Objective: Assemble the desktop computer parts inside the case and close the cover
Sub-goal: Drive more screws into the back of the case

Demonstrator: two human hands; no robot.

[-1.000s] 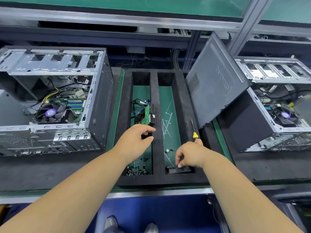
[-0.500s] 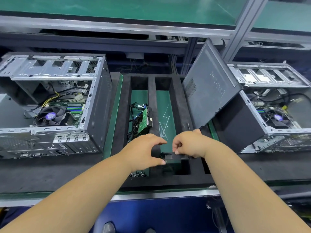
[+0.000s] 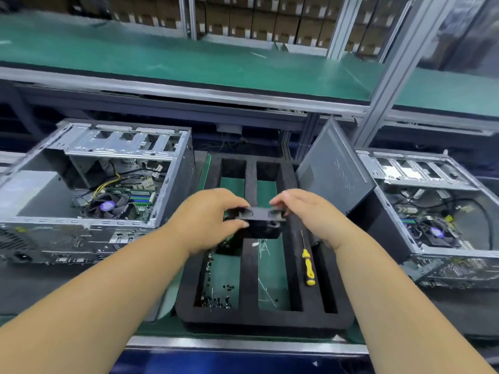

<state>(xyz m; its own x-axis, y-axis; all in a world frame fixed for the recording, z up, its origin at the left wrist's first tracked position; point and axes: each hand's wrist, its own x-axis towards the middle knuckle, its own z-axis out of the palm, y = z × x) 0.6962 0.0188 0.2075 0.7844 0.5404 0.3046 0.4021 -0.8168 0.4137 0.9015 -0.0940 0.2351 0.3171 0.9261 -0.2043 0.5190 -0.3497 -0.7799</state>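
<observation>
Both hands hold a small black plastic bracket-like part (image 3: 256, 221) above the middle of the black foam tray with long slots (image 3: 305, 292), which lies at the table's near edge. The left hand (image 3: 208, 221) has its grip closed on the part's left end, thumb below and fingers on top; the right hand (image 3: 310, 214) pinches the right end with its fingertips. The part is lifted clear of the tray, roughly level.

In the tray's left slot lie small dark screws (image 3: 218, 295) near the near end, and a green circuit board (image 3: 229, 242) shows partly under the left hand. The middle slot holds thin pale cable ties (image 3: 263, 265). A screwdriver with a yellow handle (image 3: 307, 268) lies on the foam rib right of that slot, its tip pointing away from the person.

Toward the table's left edge an open grey metal computer case (image 3: 94, 195) lies on its side, its fan and motherboard showing. Toward the right edge sits a second open grey case (image 3: 445, 211), and a dark grey side cover panel (image 3: 332, 171) leans tilted against its left side, just beside the tray.
</observation>
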